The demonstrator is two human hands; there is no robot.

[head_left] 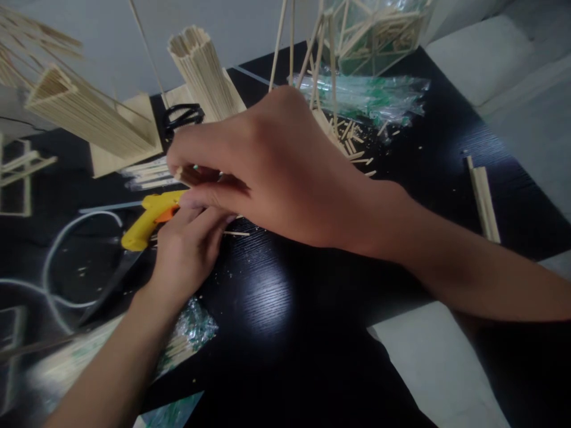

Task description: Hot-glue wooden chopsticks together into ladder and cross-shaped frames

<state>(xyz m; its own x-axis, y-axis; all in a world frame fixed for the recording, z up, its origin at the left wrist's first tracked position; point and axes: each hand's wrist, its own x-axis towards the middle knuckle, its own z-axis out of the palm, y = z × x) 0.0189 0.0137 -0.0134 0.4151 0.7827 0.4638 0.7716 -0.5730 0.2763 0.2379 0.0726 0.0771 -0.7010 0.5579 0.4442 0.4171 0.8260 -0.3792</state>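
Note:
My right hand (276,166) arches over the table, thumb and fingers closed around light wooden sticks (190,176), whose ends show between them. Just below it, my left hand (187,241) has its fingers bent and drawn together. The right thumb covers part of the left fingers, so what they hold cannot be made out. A thin stick (236,233) pokes out to the right of the left fingertips. Beside the left hand lies a yellow glue gun (145,229) with an orange trigger.
Two stick towers (93,113) (200,71) stand on wooden bases at the back left. Black glasses (181,116) lie between them. Cut stick pieces (350,139), plastic wrappers (370,98) and a stick frame (377,30) are behind. A short stick bundle (484,202) rests at right.

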